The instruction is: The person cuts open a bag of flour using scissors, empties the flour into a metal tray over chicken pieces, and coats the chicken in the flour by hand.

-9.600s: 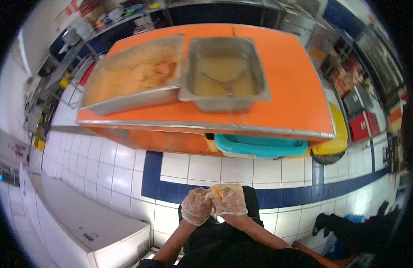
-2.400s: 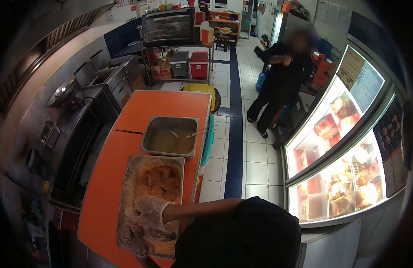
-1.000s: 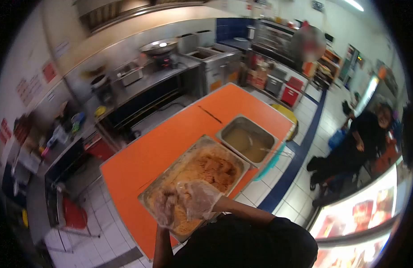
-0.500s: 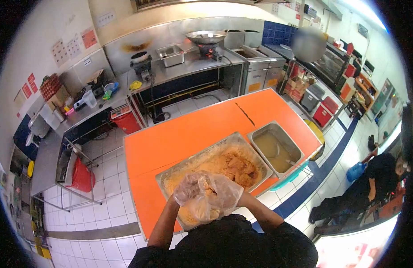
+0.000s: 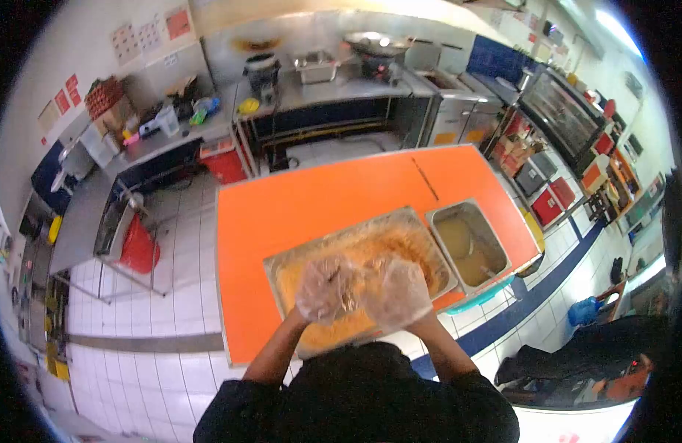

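Observation:
Both of my hands are in loose clear plastic gloves, held above a large metal tray (image 5: 341, 235) of orange breading flour (image 5: 333, 328). My left hand (image 5: 322, 288) hovers over the tray's left-middle part. My right hand (image 5: 400, 295) is beside it, a small gap between them. Blur and wrinkled plastic hide the fingers of both hands, and I cannot make out whether either holds a piece. Darker orange, clumped coated pieces (image 5: 418, 249) lie at the tray's right end, partly behind my right hand. Against that end stands a smaller metal pan (image 5: 503, 260) of cloudy liquid (image 5: 459, 247).
The trays stand on an orange-topped table (image 5: 319, 196). A turquoise container (image 5: 477, 299) sits below its right edge. Beyond are a steel counter with a wok (image 5: 378, 44) and fryers (image 5: 452, 111). A red bucket (image 5: 139, 247) is at left. A person in dark clothes (image 5: 577, 362) is at right.
My hands, earlier cupped together over the tray with coated bits in the plastic, have moved apart, the right one rightward. The camera view has shifted, and the person at right appears lower.

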`<state>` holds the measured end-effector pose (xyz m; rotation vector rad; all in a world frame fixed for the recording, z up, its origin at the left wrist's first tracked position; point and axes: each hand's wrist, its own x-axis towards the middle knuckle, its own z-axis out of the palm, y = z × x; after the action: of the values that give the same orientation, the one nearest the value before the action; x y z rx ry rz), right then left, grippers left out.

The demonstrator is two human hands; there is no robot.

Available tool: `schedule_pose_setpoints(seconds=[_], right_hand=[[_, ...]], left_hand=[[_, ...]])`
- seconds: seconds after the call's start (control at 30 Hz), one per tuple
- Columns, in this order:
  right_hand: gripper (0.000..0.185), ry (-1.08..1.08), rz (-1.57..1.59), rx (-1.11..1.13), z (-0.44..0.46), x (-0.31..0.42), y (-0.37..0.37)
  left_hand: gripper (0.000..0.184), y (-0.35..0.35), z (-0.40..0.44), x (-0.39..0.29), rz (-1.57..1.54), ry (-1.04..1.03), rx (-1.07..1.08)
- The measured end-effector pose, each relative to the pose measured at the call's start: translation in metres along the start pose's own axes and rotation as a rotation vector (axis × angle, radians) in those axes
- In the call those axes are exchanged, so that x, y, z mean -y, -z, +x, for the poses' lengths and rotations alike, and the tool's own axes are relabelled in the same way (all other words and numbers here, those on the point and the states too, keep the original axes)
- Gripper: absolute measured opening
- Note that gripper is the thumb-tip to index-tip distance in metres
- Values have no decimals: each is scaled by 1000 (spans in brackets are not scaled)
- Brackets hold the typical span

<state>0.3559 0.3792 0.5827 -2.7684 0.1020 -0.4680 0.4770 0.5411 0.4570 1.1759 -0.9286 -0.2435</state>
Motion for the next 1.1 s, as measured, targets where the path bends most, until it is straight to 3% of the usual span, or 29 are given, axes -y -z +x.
schedule_pose_setpoints(seconds=[0.07, 0.13, 0.17, 0.23, 0.27, 0.37, 0.43, 0.5, 0.57, 0.63, 0.77, 0.83, 0.9, 0.93, 0.97, 1.03, 1.1], right_hand=[[23, 162, 169, -271, 10, -13, -30], [22, 276, 321, -289, 9, -25, -54], [22, 276, 341, -261, 8, -27, -71], [24, -47, 807, -210, 11, -14, -83], [33, 31, 576, -110, 6, -14, -72], [33, 126, 524, -46, 2, -23, -81], [31, 67, 598, 40, -4, -26, -86], [29, 19, 662, 101, -8, -28, -87], [27, 312, 408, -78, -12, -27, -86], [27, 218, 454, -3, -17, -30, -90], [27, 82, 517, 151, -21, -34, -85], [30, 127, 502, 143, -22, -45, -93], [33, 183, 486, 129, -23, -58, -106], [37, 249, 390, 9, -27, -64, -113], [42, 315, 296, -112, -29, -67, -117], [49, 245, 404, -69, -26, -56, -109], [28, 233, 353, -70, -17, -35, -78]], left_hand=[[29, -2, 8, -8, 242, -31, -132], [22, -16, 37, -83, 626, 376, -103], [22, -11, 39, -77, 626, 406, -120], [19, -1, 34, -67, 233, 480, -150], [19, 1, 32, -67, 234, 494, -164], [16, -1, 26, -69, 326, 472, -85], [16, -5, 11, -56, 138, 441, -124], [12, -2, -1, -52, 270, 489, -114], [8, 0, -6, -55, 406, 518, -101], [9, 0, -7, -61, 515, 278, -32], [14, 5, -15, -41, 718, 163, 6], [18, 8, -8, -46, 309, 349, 108], [22, 6, -11, -41, 209, 394, 51], [27, 2, -11, -42, 94, 446, 17], [27, -1, -7, -45, 106, 433, -3], [31, -9, 7, -62, 169, 268, 83], [31, -9, -14, -23, 200, 288, 105]])
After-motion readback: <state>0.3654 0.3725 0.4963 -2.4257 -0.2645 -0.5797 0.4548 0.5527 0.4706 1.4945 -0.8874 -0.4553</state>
